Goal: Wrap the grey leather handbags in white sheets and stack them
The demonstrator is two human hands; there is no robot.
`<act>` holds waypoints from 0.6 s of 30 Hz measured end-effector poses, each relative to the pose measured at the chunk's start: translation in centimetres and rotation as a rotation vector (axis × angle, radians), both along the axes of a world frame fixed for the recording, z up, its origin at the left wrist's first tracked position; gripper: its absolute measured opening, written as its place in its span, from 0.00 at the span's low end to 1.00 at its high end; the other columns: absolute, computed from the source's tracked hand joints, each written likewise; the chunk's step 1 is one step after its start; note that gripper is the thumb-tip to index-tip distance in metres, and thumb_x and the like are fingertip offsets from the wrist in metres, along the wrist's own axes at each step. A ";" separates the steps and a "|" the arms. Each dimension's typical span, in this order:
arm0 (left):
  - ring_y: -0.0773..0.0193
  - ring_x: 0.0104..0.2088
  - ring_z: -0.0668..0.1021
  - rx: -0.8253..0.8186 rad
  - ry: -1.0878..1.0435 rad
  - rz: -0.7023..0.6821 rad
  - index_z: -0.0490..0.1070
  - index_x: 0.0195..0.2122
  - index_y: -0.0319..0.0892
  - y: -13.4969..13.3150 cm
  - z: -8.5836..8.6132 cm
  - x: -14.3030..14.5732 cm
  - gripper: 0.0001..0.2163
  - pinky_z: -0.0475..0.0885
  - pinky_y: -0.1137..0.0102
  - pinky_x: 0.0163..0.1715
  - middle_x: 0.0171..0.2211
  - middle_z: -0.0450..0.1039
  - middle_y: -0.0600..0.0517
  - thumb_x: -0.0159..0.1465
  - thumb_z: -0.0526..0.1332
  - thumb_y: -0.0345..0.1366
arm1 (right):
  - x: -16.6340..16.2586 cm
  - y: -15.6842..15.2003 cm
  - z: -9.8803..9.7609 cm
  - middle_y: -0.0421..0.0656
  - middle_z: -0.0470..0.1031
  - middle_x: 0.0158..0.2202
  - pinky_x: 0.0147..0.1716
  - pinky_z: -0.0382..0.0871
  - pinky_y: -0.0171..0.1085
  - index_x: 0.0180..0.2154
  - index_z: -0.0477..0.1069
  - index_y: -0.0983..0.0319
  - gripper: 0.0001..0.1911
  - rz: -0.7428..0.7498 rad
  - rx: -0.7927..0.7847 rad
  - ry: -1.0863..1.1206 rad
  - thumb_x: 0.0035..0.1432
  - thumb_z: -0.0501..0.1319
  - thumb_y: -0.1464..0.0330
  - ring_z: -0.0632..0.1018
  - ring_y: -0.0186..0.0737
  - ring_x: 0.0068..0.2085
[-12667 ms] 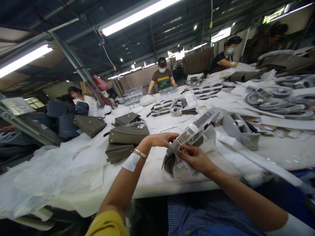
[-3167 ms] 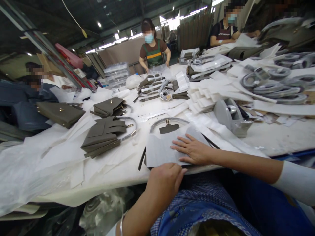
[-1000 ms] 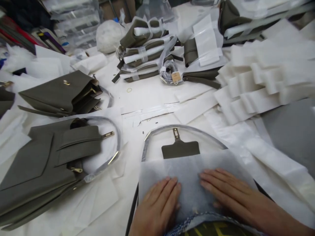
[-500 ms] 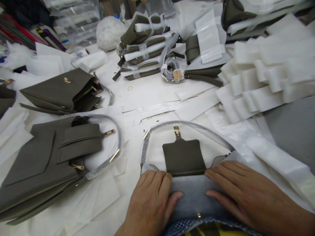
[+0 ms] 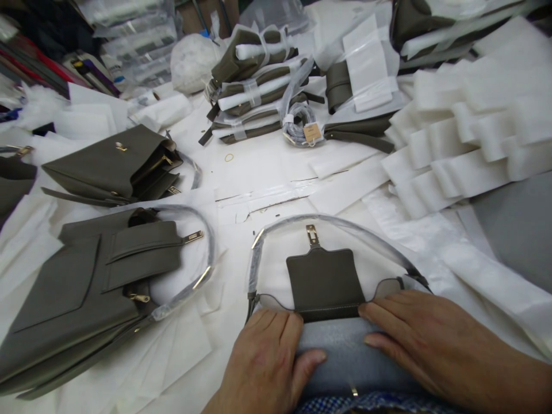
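Drawn toward your body since a second ago, your two hands and the far edge of the translucent sheet (image 5: 338,348) now leave more of the olive handbag (image 5: 332,312) showing. Your handbag lies on the white-covered table (image 5: 233,178), directly before you, its tab flap (image 5: 325,279) and gold-toned clasp (image 5: 311,234) pointing away and its plastic-wrapped handle (image 5: 321,218) arched around both. Your left hand (image 5: 267,356) has its fingers bent close together over the sheet's far edge, thumb set apart; your right hand (image 5: 418,342) mirrors it opposite, fingers close together. You cannot tell from this view whether either grip closes beneath. To your left lie a second handbag (image 5: 56,282) and, beyond it, a third handbag (image 5: 97,161); to your right, white padding sheets (image 5: 457,132) overlap in a pile.
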State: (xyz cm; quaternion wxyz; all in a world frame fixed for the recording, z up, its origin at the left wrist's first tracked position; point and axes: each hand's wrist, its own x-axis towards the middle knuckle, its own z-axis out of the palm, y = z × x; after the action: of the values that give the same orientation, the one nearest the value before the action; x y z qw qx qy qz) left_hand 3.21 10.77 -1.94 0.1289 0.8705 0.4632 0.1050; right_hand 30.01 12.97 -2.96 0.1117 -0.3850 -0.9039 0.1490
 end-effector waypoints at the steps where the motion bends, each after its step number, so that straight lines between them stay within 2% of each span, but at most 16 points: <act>1: 0.58 0.28 0.74 0.012 0.019 0.010 0.69 0.34 0.44 0.1 -0.1 0.1 0.19 0.70 0.62 0.28 0.27 0.71 0.50 0.72 0.47 0.50 | -0.1 0.0 -0.2 0.40 0.74 0.27 0.27 0.63 0.41 0.35 0.69 0.57 0.15 -0.021 0.003 -0.001 0.70 0.51 0.57 0.74 0.41 0.27; 4: 0.57 0.26 0.74 0.039 0.095 0.031 0.68 0.33 0.45 0.4 -1.3 0.5 0.19 0.67 0.63 0.26 0.25 0.71 0.51 0.72 0.46 0.50 | -0.4 0.2 -1.5 0.40 0.73 0.24 0.26 0.61 0.41 0.34 0.68 0.57 0.16 -0.077 -0.017 -0.072 0.69 0.52 0.55 0.75 0.43 0.25; 8: 0.56 0.26 0.75 0.017 0.156 0.044 0.67 0.32 0.45 0.6 -3.2 0.5 0.17 0.67 0.63 0.26 0.25 0.71 0.53 0.71 0.50 0.51 | -0.9 0.7 -3.0 0.38 0.73 0.21 0.22 0.57 0.40 0.34 0.66 0.57 0.15 -0.073 -0.050 -0.181 0.67 0.54 0.55 0.75 0.44 0.22; 12: 0.56 0.26 0.76 0.044 0.181 0.080 0.69 0.40 0.43 0.3 -3.5 0.7 0.16 0.70 0.62 0.26 0.26 0.72 0.53 0.69 0.55 0.51 | -1.0 0.7 -3.4 0.39 0.75 0.22 0.22 0.58 0.40 0.40 0.68 0.58 0.15 -0.087 0.022 -0.207 0.67 0.55 0.54 0.76 0.46 0.22; 14: 0.57 0.29 0.77 0.073 0.167 0.089 0.70 0.44 0.42 0.0 -3.1 1.2 0.15 0.73 0.61 0.31 0.29 0.74 0.52 0.70 0.54 0.49 | -1.0 0.5 -3.5 0.40 0.76 0.23 0.22 0.59 0.40 0.44 0.69 0.58 0.16 -0.094 0.077 -0.202 0.67 0.54 0.54 0.76 0.45 0.22; 16: 0.57 0.37 0.79 0.144 0.133 0.100 0.71 0.46 0.42 -0.3 -2.8 1.8 0.13 0.75 0.58 0.42 0.37 0.77 0.49 0.72 0.52 0.43 | -1.0 0.3 -3.6 0.40 0.76 0.23 0.22 0.59 0.40 0.46 0.69 0.59 0.16 -0.089 0.122 -0.188 0.68 0.54 0.55 0.76 0.45 0.22; 18: 0.58 0.45 0.79 0.256 0.061 0.061 0.73 0.46 0.44 -0.7 -2.8 2.4 0.13 0.73 0.59 0.51 0.44 0.78 0.47 0.73 0.49 0.37 | -1.0 0.2 -3.7 0.40 0.76 0.23 0.22 0.59 0.39 0.46 0.69 0.60 0.16 -0.086 0.152 -0.177 0.67 0.54 0.55 0.76 0.44 0.21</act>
State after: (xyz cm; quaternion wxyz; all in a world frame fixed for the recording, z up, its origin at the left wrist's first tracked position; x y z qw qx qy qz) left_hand 5.63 10.09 -4.70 -0.0006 0.8682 0.4759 0.1406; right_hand 29.04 13.12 -6.71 0.0666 -0.4258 -0.9015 0.0406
